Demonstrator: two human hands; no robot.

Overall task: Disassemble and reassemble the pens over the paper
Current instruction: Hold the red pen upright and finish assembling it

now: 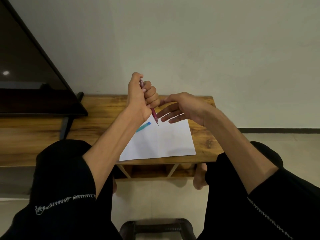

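Pale plaster wall stood behind a low wooden table [204, 135], on which lay a white sheet of paper [161, 141]; a slim teal plastic pen [143, 126] rested near the sheet's far left corner. The left hand [140, 96] was clenched around a pink-red plastic pen [154, 115], held above the paper's far edge, long axis steep, tip pointing down and slightly right. The right hand [180, 108] held nothing, fingers straight and spread, just beside the tip on its right; so it seemed the nearer one to take the tip end.
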